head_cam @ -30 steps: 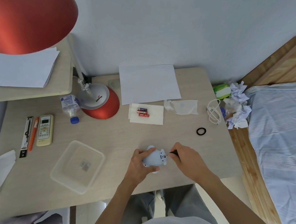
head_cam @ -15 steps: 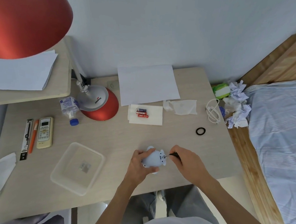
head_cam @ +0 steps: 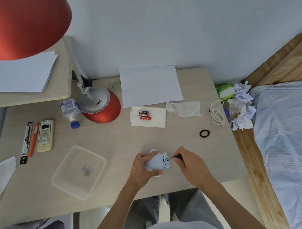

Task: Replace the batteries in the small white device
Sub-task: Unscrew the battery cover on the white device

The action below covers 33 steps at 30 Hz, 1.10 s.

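The small white device (head_cam: 157,161) lies near the table's front edge, gripped from the left by my left hand (head_cam: 142,168). My right hand (head_cam: 191,164) pinches a small black-handled screwdriver (head_cam: 175,157) whose tip meets the device's right end. Three batteries (head_cam: 144,115), one dark and two red, lie side by side on a white napkin (head_cam: 156,121) farther back.
A clear plastic tray (head_cam: 68,181) sits left of the device. A red lamp base (head_cam: 103,111), water bottle (head_cam: 69,108), remote (head_cam: 45,135), pens, paper sheet (head_cam: 150,85), tissue (head_cam: 187,108), white cable (head_cam: 216,112) and black ring (head_cam: 204,133) lie around. A bed borders the right.
Both hands stay on the device with the screwdriver tip against it; only slight shifts of the right hand's fingers.
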Motion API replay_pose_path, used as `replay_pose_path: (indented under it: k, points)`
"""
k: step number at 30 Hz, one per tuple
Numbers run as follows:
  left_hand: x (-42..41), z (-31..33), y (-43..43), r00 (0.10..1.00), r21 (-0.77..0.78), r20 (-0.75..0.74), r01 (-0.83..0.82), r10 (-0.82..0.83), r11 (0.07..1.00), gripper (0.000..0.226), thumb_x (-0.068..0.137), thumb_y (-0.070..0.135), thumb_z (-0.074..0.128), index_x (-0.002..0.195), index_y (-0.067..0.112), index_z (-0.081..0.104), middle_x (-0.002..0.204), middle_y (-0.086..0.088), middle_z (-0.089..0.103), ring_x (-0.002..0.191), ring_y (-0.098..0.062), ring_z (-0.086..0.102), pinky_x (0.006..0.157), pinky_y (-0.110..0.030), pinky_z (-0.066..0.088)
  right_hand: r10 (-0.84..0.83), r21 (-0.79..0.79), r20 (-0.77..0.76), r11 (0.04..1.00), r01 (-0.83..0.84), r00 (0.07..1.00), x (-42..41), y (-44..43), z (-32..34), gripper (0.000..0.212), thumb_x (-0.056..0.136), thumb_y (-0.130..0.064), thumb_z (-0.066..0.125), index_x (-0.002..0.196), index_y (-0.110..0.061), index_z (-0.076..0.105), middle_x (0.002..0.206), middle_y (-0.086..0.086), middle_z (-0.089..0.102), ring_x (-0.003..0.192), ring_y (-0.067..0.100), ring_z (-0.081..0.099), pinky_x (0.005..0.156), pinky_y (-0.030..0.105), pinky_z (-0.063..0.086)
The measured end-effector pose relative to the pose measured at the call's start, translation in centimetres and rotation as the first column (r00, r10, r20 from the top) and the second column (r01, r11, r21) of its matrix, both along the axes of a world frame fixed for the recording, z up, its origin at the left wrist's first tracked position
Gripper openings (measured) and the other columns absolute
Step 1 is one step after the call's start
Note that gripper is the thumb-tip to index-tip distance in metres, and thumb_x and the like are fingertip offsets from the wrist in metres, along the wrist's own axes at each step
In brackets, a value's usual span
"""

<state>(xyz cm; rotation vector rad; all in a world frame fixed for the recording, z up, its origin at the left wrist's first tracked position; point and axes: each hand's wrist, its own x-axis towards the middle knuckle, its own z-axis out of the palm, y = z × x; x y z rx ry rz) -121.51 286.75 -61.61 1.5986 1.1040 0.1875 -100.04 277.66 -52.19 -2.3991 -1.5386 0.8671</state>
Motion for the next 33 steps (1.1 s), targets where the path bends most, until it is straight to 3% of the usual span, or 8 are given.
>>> replay_pose_path:
  k: [4,8,12,18,23,26,30,33]
  points:
    - [0.06,-0.06,-0.04,1.000,-0.005,-0.004,-0.006,0.006,1.000,0.080,0.070,0.039,0.101,0.136,0.053,0.057,0.129,0.008,0.046,0.119,-0.017,0.052,0.088,-0.009,0.053,-0.029,-0.027,-0.005,0.999,0.029,1.000,-0.20,0.03,-0.01,0.018,0.109,-0.041,0.051,0.109,-0.025,0.058,0.088,-0.011,0.066,0.075,0.009,0.063,0.074,0.036,0.057]
    - [0.20,0.04,-0.03,1.000,-0.017,-0.019,-0.006,0.005,1.000,0.081,0.073,0.038,0.100,0.142,0.043,0.059,0.132,0.006,0.045,0.120,-0.017,0.051,0.086,-0.005,0.051,-0.029,0.013,-0.113,0.999,0.031,0.993,-0.26,-0.15,0.42,0.023,0.105,-0.038,0.060,0.125,-0.034,0.049,0.103,-0.015,0.065,0.073,-0.001,0.059,0.080,0.029,0.056]
    - [0.15,-0.07,0.05,1.000,-0.002,-0.010,-0.005,0.004,1.000,0.081,0.071,0.039,0.101,0.138,0.051,0.057,0.128,0.009,0.046,0.118,-0.016,0.052,0.084,-0.004,0.051,-0.016,0.022,-0.069,1.000,0.018,0.997,-0.15,0.04,0.17,0.003,0.107,-0.032,0.057,0.107,-0.029,0.056,0.091,-0.015,0.066,0.078,0.007,0.062,0.076,0.033,0.056]
    - [0.09,-0.25,0.09,1.000,0.007,-0.021,0.004,-0.004,1.000,0.081,0.071,0.038,0.100,0.139,0.047,0.058,0.130,0.007,0.046,0.118,-0.015,0.052,0.086,-0.004,0.051,-0.004,-0.048,0.079,0.999,0.008,0.997,-0.20,0.63,0.07,0.024,0.108,-0.047,0.050,0.102,-0.025,0.058,0.080,-0.009,0.065,0.070,0.013,0.062,0.070,0.037,0.057]
    - [0.15,-0.28,0.02,1.000,-0.009,-0.014,0.004,-0.004,1.000,0.080,0.073,0.036,0.100,0.140,0.044,0.058,0.132,0.006,0.045,0.117,-0.014,0.051,0.084,-0.001,0.050,0.010,-0.007,-0.061,1.000,-0.010,0.998,-0.22,0.32,0.46,0.019,0.104,-0.041,0.061,0.119,-0.035,0.051,0.093,-0.019,0.062,0.081,0.005,0.062,0.079,0.030,0.058]
    - [0.15,-0.27,0.00,1.000,-0.005,-0.008,0.003,-0.003,1.000,0.080,0.072,0.035,0.100,0.137,0.049,0.057,0.130,0.007,0.045,0.115,-0.011,0.051,0.084,-0.001,0.050,0.015,0.030,-0.041,0.999,-0.014,0.999,-0.26,0.18,0.39,0.006,0.104,-0.034,0.061,0.108,-0.031,0.057,0.093,-0.015,0.066,0.079,0.008,0.063,0.077,0.034,0.058]
    - [0.08,-0.34,0.06,1.000,-0.003,-0.004,0.006,-0.006,1.000,0.081,0.071,0.036,0.100,0.138,0.049,0.057,0.130,0.008,0.045,0.116,-0.012,0.052,0.085,-0.003,0.052,0.001,0.000,0.036,1.000,-0.001,0.999,-0.26,0.47,0.27,0.022,0.106,-0.046,0.056,0.099,-0.025,0.062,0.082,-0.011,0.066,0.072,0.010,0.062,0.072,0.037,0.057]
    - [0.09,-0.44,0.05,1.000,0.003,0.002,0.004,-0.004,1.000,0.080,0.071,0.039,0.100,0.138,0.050,0.057,0.130,0.007,0.046,0.118,-0.013,0.052,0.085,-0.004,0.053,0.018,0.012,0.011,1.000,-0.018,1.000,-0.17,0.28,0.47,0.016,0.104,-0.046,0.059,0.108,-0.030,0.058,0.087,-0.014,0.063,0.076,0.009,0.064,0.073,0.034,0.058]
